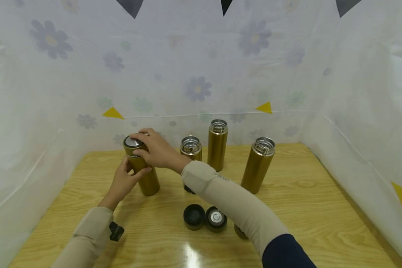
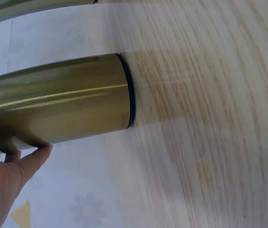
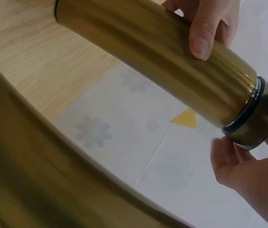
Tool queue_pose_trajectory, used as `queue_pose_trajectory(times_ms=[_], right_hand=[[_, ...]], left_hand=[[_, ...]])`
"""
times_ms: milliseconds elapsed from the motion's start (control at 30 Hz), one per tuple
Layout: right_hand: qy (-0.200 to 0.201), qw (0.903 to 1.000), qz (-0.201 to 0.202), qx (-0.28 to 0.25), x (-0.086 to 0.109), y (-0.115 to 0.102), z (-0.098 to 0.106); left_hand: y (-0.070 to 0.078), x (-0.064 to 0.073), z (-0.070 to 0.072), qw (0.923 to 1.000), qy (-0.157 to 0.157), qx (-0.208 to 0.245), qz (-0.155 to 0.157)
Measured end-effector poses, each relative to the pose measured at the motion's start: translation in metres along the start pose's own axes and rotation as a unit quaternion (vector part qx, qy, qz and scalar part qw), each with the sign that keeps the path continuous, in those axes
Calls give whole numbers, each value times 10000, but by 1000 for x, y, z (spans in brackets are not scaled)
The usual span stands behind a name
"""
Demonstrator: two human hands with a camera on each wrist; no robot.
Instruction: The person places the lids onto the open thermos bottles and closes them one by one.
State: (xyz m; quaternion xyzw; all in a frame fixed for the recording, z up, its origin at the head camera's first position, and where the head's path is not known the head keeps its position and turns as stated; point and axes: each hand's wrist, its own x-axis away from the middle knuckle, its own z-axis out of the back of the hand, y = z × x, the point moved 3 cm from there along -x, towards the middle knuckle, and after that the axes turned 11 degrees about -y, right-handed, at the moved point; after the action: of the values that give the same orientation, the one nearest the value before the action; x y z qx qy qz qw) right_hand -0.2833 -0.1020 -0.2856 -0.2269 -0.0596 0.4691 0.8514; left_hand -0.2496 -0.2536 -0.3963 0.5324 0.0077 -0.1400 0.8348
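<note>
A gold thermos flask [image 1: 149,182] stands upright at the left of the table, its lid [image 1: 131,143] on top. Around the upper body of this flask, my left hand [image 1: 123,180] has its thumb on the near side and its fingers behind. My right hand [image 1: 157,149] grips the lid from above, thumb on one side and fingertips on the other. In the right wrist view a thin silver band and dark ring show between the lid [image 3: 252,135] and the flask body [image 3: 157,57]. The left wrist view shows the flask's base [image 2: 124,90] on the wood.
Three lidless gold flasks stand to the right: one [image 1: 191,149] partly behind my right forearm, a second [image 1: 217,149] farther back, a third [image 1: 257,167] at the right. Upturned lids [image 1: 193,217] lie in front, one partly under my sleeve [image 1: 238,201]. White cloth walls surround the wooden table [image 1: 147,238].
</note>
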Motion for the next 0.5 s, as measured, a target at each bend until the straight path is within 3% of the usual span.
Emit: queue_pose_trajectory(times_ms=[233, 500], right_hand=[[686, 9976, -43, -72, 2, 2, -4], [617, 9980, -114, -43, 1, -1, -3]], left_hand=[[0, 1, 0, 10000, 26, 1, 4], [0, 1, -1, 10000, 11, 15, -37]])
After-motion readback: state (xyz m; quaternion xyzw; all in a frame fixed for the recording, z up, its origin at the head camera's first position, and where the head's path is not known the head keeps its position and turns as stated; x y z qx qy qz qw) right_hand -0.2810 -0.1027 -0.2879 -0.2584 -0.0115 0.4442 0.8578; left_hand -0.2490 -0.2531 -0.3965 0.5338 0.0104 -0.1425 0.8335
